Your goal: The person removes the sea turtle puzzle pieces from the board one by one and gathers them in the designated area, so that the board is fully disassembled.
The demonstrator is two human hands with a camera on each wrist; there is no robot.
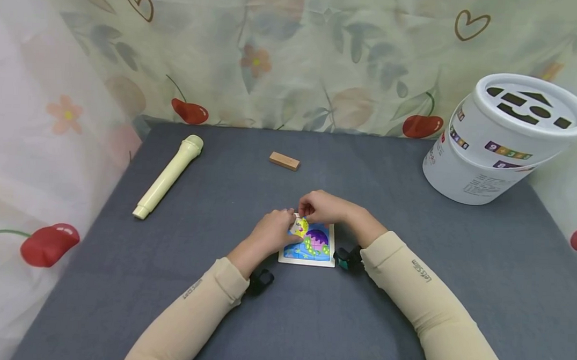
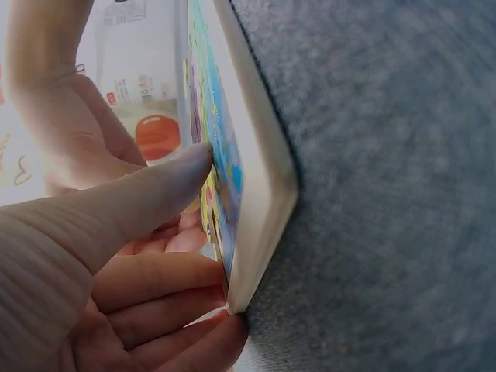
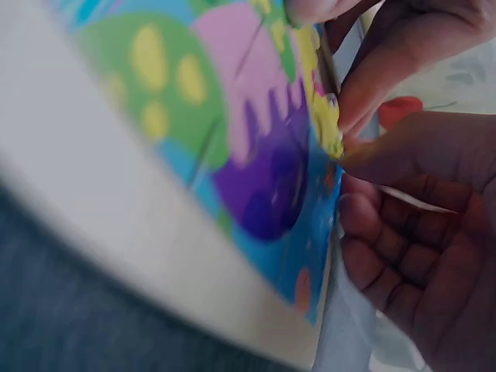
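A small jigsaw puzzle [image 1: 317,243] with a pale border lies on the dark tabletop, its picture blue, purple and pink with green shapes. My left hand [image 1: 273,230] grips its upper left side: the thumb [image 2: 174,178] presses on the picture while the fingers bend against the border. Over the top edge, my right hand [image 1: 331,206] pinches a yellow puzzle piece [image 3: 327,128] between thumb and forefinger, beside the left fingers. The other right fingers curl inward below. In the head view, both hands hide part of the puzzle's top left.
Behind the puzzle lies a small wooden block [image 1: 284,161]. A cream-coloured tube [image 1: 167,177] with a wider end rests at the left. A white bucket [image 1: 498,146] with shape holes in its lid stands at the back right. Patterned curtain [image 1: 284,56] borders the table.
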